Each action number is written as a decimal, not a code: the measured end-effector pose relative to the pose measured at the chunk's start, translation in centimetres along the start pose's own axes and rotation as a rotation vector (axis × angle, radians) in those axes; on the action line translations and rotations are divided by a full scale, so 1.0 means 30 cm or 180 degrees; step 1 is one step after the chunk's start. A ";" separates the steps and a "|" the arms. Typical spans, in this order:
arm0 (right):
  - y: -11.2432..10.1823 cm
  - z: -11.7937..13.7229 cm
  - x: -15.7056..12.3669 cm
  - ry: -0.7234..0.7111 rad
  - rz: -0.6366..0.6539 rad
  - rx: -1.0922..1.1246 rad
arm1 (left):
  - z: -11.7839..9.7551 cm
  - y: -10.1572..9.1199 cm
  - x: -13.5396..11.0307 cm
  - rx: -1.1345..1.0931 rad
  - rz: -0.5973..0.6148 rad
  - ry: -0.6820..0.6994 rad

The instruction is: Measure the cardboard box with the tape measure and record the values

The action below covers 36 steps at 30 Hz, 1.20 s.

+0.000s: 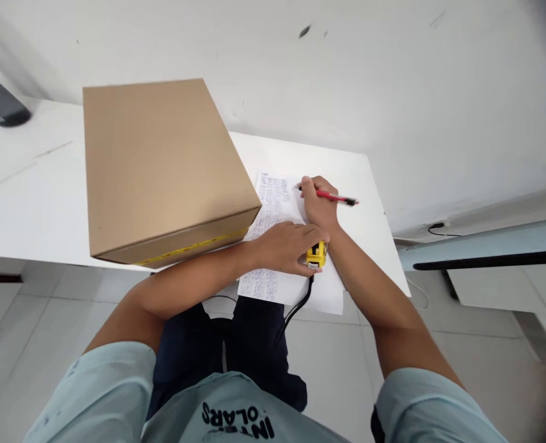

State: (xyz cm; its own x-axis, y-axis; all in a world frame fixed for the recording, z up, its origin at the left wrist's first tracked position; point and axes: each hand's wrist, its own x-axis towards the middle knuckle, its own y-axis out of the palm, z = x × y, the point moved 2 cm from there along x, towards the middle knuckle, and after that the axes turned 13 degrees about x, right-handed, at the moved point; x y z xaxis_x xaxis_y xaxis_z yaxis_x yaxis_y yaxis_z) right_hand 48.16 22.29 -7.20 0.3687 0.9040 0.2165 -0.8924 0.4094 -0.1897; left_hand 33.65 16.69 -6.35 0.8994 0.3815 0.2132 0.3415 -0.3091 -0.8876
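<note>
My right hand [319,203] is closed round a red pen [330,196], its tip close to the paper. Beneath both hands lies a white sheet of paper [260,284] with columns of handwriting, its lower edge reaching past the table's front edge. My left hand [287,247] grips a yellow tape measure [317,254] with a black strap hanging from it, just beside my right wrist. A brown cardboard box [162,166] stands left of the paper, and a yellow strip [192,247] runs along its near side. My left forearm passes close in front of it.
The white table [28,184] stands against a pale wall [393,86]. A dark grey object [0,101] sits at the far left. On the right, beyond the table edge, are a light blue panel with a black edge [489,261] and a cable [436,229].
</note>
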 end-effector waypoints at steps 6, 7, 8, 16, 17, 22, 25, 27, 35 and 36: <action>-0.015 -0.039 0.040 -0.0090 -0.0072 -0.0066 | 0.012 -0.014 -0.021 -0.0329 -0.0521 -0.0283; -0.018 -0.046 0.049 -0.0089 -0.0113 -0.0194 | 0.018 -0.018 -0.026 -0.0405 -0.0744 -0.0291; -0.020 -0.050 0.057 -0.0137 -0.0140 -0.0364 | 0.024 -0.022 -0.030 -0.0467 -0.1000 -0.0255; 0.025 -0.017 0.071 -0.0545 0.0204 -0.1262 | -0.007 -0.036 -0.056 -0.0397 -0.2087 0.0111; 0.031 -0.014 0.063 -0.0596 0.0289 -0.1334 | -0.042 -0.025 -0.084 -0.0446 -0.2156 0.0062; 0.040 -0.026 0.030 -0.0690 0.0540 -0.1586 | -0.301 0.119 -0.346 -0.1203 -0.2404 -0.0254; 0.034 -0.012 0.019 -0.0782 0.0446 -0.1543 | -0.423 0.192 -0.552 -0.1317 -0.2553 -0.0381; 0.018 0.027 -0.005 -0.0896 0.0360 -0.1468 | -0.458 0.209 -0.695 -0.1259 -0.2554 -0.0879; -0.060 0.289 -0.610 -0.1932 0.1885 0.0066 | -0.506 0.180 -1.093 -0.1201 -0.2761 -0.2568; -0.033 0.294 -0.730 -0.1879 0.2236 0.0483 | -0.504 0.173 -1.100 -0.1466 -0.2914 -0.2649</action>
State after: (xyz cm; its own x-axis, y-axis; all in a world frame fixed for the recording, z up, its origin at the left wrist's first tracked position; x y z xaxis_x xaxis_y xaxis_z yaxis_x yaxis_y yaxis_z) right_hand 38.67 0.99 -3.31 -0.4241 0.7121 0.5595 -0.9005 -0.2663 -0.3437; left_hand 9.87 -10.67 -11.83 -0.0838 0.9766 0.1982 0.9423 0.1423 -0.3031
